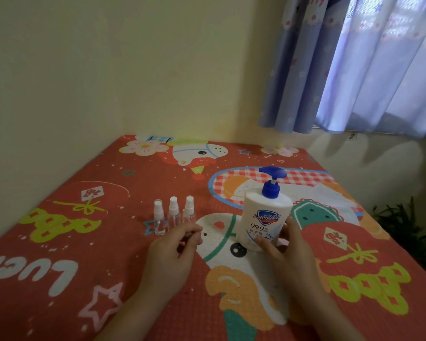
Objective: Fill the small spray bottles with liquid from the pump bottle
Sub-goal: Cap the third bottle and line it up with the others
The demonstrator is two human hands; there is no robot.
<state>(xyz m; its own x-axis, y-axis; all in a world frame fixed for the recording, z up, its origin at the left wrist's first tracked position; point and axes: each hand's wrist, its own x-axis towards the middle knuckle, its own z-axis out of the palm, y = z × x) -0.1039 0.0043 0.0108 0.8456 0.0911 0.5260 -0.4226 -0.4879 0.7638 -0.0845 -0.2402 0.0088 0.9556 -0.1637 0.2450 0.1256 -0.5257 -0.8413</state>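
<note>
Three small clear spray bottles with white caps (159,217) (174,214) (189,211) stand in a row on the red patterned mat (108,242). To their right stands a white pump bottle (263,217) with a blue pump head. My right hand (288,247) grips its lower part, thumb across the front label and fingers round the right side. My left hand (175,249) hovers just in front of the middle and right spray bottles and hides their bases. Its fingers are loosely curled with nothing visible between them.
The mat covers a raised surface set into a corner, with a cream wall behind and to the left. A blue curtain (354,70) hangs at the upper right. A green plant (408,225) stands past the mat's right edge.
</note>
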